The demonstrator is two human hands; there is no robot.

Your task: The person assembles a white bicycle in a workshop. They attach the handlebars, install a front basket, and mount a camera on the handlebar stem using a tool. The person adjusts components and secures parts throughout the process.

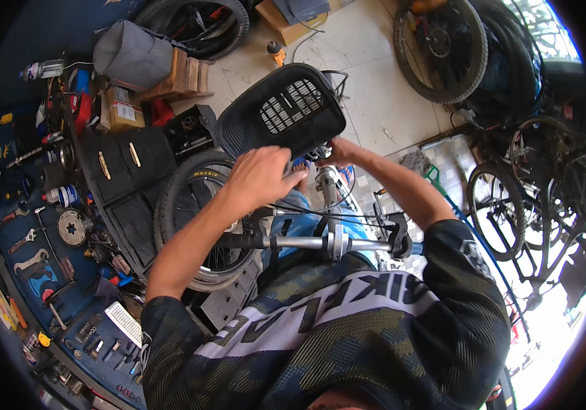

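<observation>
I'm watching the L hand [264, 174] grasping the black basket [334, 116] at its near edge, knuckles up, fingertips hidden. R hand [339, 152] is reaching in just below the basket's near-R corner, by the silver frame [329, 186]; it's partly covered, so can't tell if it's gripping or only touching. Basket's sitting ahead of the bike's handlebar [300, 242], tilted, w/ tiled floor [375, 61] showing thru its slots. Handlebar's running across btwn torso and hands, cables looping fwd. A tyre [164, 219] is standing just L of the L forearm. Far L, I'm seeing wrenches [32, 260] and a sprocket cassette [72, 227] on a blue surface [85, 280].
</observation>
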